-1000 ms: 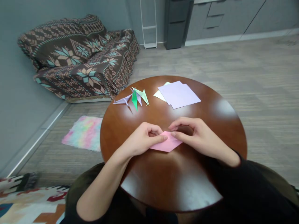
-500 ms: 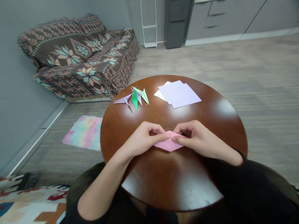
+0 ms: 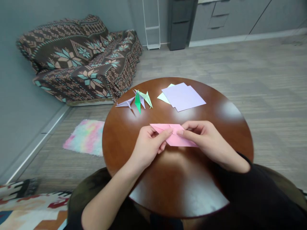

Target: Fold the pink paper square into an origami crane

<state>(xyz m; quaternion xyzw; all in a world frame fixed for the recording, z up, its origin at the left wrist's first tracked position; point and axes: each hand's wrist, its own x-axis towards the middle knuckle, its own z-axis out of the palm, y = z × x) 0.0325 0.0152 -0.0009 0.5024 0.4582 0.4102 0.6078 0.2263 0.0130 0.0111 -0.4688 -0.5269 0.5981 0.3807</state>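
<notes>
A folded pink origami paper (image 3: 178, 139) is held between my two hands above the near half of the round table. My left hand (image 3: 151, 142) pinches its left part, thumb on top and fingers underneath. On the other side, my right hand (image 3: 203, 135) grips the right part, its thumb pressing near the middle. The paper lies slanted, with one pointed end at the upper left and the other reaching under my right thumb. Part of its underside and the fingers behind it are hidden.
Several folded paper cranes (image 3: 137, 101), purple and green, stand at the table's far left. Purple square sheets (image 3: 184, 97) lie over a pale green sheet (image 3: 164, 97) at the far side. The brown table (image 3: 172, 182) has a patterned sofa (image 3: 83, 64) beyond it.
The pink paper has turned, so its left point now shows at the upper left above my left hand. My left hand has rotated and dropped slightly; both hands keep their hold.
</notes>
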